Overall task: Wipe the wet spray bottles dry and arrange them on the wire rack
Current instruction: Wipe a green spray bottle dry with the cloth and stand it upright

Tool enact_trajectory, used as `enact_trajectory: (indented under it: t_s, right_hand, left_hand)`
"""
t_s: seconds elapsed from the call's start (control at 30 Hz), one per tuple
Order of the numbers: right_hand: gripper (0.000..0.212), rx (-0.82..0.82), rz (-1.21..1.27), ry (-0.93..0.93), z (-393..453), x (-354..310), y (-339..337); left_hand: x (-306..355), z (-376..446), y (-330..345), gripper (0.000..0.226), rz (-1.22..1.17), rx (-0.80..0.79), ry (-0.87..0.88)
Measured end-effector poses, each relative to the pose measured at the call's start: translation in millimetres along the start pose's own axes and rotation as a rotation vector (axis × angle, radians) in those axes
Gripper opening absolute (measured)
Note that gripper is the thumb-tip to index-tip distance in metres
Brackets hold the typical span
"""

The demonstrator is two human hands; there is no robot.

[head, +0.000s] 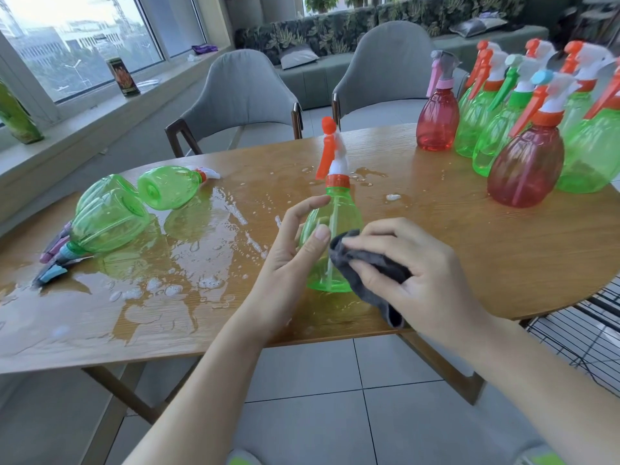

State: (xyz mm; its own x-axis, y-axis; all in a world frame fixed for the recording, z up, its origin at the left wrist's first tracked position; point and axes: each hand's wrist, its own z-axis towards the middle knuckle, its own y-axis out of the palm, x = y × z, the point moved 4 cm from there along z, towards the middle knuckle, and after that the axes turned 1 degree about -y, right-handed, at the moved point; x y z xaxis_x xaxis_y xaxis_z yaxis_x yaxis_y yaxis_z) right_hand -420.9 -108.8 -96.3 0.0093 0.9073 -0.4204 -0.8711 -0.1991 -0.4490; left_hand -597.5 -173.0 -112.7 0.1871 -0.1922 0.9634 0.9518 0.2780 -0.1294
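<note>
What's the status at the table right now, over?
Left hand steadies upright green bottle; right hand presses grey cloth on it. Three green bottles lie in the puddle. Nothing blocking.

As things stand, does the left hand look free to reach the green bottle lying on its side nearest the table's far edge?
Probably yes. The left hand only steadies the upright green bottle with relaxed fingers, and wet, bare tabletop lies between it and the lying bottle. It would need to let go first.

Wooden table wet; puddle left; green bottles lying; upright bottles right
</note>
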Motion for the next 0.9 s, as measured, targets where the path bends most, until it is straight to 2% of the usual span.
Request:
enact_trajectory:
  t_s: [0.13, 0.27, 0.33, 0.43, 0.5, 0.57, 0.67, 0.9]
  right_hand:
    - [0.021, -0.134, -0.038, -0.149, -12, -6, 10]
    - [0.021, -0.155, -0.125, -0.236, -9, -8, 9]
    - [0.022, -0.100, -0.136, -0.221, -4, -6, 5]
    - [0.022, 0.015, -0.152, -0.155, 7, -1, -4]
    - [0.024, 0.085, -0.157, -0.075, 13, 4, -9]
    - [0.025, 0.133, -0.123, 0.027, 16, 10, -12]
    - [0.025, 0.147, -0.050, 0.122, 15, 12, -10]
    - [0.023, 0.109, -0.077, 0.057, 8, 4, -2]
  left_hand:
    - [-1, 3, -3, 0.048, 0.048, 0.072, -0.008]
    - [-1, 3, -4, 0.044, 0.034, 0.056, -0.013]
    - [0, 1, -3, 0.039, -0.014, 0.015, -0.017]
    - [1, -2, -4, 0.043, -0.018, -0.029, -0.017]
    - [1, -2, -5, 0.049, 0.012, -0.055, -0.005]
    - [1, -2, -6, 0.046, 0.038, -0.068, 0.002]
    - [4, -2, -6, 0.039, 0.046, -0.075, 0.002]
    - [6, -4, -1, 0.037, 0.077, -0.058, 0.001]
